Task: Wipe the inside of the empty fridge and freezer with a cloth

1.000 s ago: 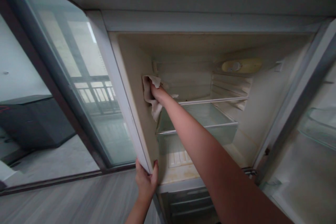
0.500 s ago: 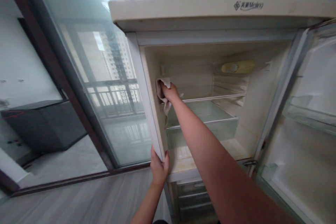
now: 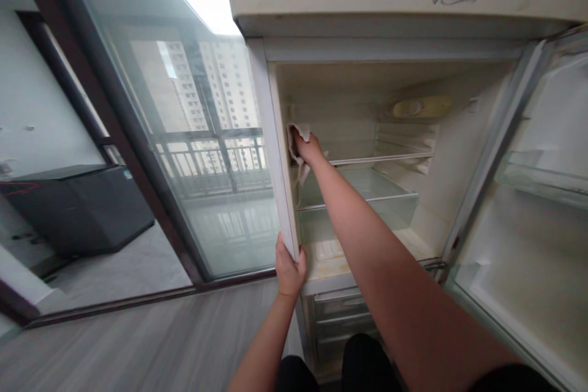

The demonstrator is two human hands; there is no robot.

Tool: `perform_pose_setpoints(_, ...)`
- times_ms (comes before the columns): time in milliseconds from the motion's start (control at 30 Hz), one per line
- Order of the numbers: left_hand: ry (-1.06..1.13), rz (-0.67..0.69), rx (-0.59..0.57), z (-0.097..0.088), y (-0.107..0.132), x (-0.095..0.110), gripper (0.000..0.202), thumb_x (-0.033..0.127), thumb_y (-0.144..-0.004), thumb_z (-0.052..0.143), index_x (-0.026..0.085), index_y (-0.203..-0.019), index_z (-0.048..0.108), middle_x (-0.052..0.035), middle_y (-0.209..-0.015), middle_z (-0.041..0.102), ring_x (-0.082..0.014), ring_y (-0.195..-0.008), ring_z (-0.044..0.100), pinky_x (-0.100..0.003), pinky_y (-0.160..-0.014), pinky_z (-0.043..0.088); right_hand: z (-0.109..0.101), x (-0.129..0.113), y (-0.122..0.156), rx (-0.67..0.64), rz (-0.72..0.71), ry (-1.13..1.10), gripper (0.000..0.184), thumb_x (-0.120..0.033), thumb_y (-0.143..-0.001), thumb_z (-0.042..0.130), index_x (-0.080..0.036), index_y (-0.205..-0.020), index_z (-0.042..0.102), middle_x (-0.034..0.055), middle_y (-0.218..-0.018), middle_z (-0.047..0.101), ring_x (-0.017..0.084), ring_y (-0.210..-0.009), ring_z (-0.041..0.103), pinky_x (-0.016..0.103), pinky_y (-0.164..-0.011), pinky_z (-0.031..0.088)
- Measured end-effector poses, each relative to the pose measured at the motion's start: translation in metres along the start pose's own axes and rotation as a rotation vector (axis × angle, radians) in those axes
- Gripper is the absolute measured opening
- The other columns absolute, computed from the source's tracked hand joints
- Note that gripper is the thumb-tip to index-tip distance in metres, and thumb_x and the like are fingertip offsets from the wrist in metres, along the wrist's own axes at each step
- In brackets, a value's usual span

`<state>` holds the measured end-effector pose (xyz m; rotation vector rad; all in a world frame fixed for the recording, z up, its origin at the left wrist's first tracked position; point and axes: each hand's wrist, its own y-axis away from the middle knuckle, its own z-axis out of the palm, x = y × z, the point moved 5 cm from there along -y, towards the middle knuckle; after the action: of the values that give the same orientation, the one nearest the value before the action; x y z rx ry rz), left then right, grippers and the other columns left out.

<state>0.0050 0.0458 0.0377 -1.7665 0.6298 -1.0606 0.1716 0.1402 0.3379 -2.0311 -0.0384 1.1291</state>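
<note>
An off-white refrigerator point(image 3: 358, 6) stands before me, its upper compartment exposed. Inside, my right hand point(image 3: 311, 148) is closed on a pale cloth point(image 3: 302, 133) and presses it to the inner left wall, just above the upper glass shelf point(image 3: 381, 158). My left hand point(image 3: 290, 268) grips the lower left edge of the refrigerator's frame, thumb on the inner side and fingers round the outside. A second glass shelf point(image 3: 390, 197) lies below the first. My right forearm hides part of the shelves and the compartment floor.
The refrigerator door point(image 3: 537, 239), with clear door racks, hangs open on the right. Below are freezer drawers point(image 3: 342, 312). A framed glass sliding door point(image 3: 206, 220) is on the left; beyond it stands a dark grey cabinet-like block point(image 3: 82, 208). The floor point(image 3: 160, 349) is grey wood-look.
The view has shifted, so the refrigerator sits slightly higher and farther right, and my dark-clad knees now show. The cloth stays at the left wall; my left hand keeps its hold.
</note>
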Motion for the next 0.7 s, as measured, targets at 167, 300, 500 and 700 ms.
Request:
perform_pose_setpoints(167,-0.016,0.01,0.012,-0.0013,-0.0001,-0.0011,0.079,0.029,-0.092,0.063,0.009,-0.158,0.023,-0.0266,-0.141,0.055,-0.034,-0.134,0.056,-0.046,-0.106,0.051,0.0017,0.0028,-0.0035,-0.013,-0.005,-0.008,0.042,-0.04,-0.101,0.047,-0.011,-0.118,0.072,0.0158,-0.122,0.072,0.025,-0.12,0.067,0.033,-0.103,0.049)
perform_pose_setpoints(300,0.008,-0.003,0.013,-0.0017,-0.0005,-0.0022,0.078,0.031,-0.092,0.063,0.01,-0.157,0.026,-0.0254,-0.142,0.055,-0.0334,-0.134,0.056,-0.047,-0.108,0.05,0.0033,0.005,-0.0055,0.006,-0.04,-0.037,0.04,-0.037,-0.101,0.047,-0.012,-0.124,0.07,0.0158,-0.129,0.069,0.024,-0.126,0.064,0.032,-0.104,0.048)
perform_pose_setpoints(500,0.043,-0.084,0.014,-0.0013,-0.0002,-0.0039,0.078,0.033,-0.09,0.065,0.013,-0.156,0.028,-0.0235,-0.142,0.056,-0.0325,-0.133,0.057,-0.046,-0.107,0.051,0.0044,0.0059,-0.0056,0.003,-0.053,-0.009,0.04,-0.037,-0.101,0.047,-0.012,-0.124,0.07,0.0156,-0.129,0.069,0.024,-0.128,0.062,0.033,-0.105,0.048)
perform_pose_setpoints(700,0.068,-0.136,-0.002,-0.0009,0.0024,-0.0055,0.08,0.036,-0.091,0.065,0.014,-0.157,0.027,-0.0234,-0.144,0.055,-0.0331,-0.132,0.058,-0.047,-0.104,0.053,0.004,0.0047,-0.0069,0.006,-0.065,-0.014,0.039,-0.032,-0.1,0.048,-0.012,-0.125,0.069,0.0163,-0.132,0.067,0.025,-0.131,0.06,0.033,-0.107,0.047)
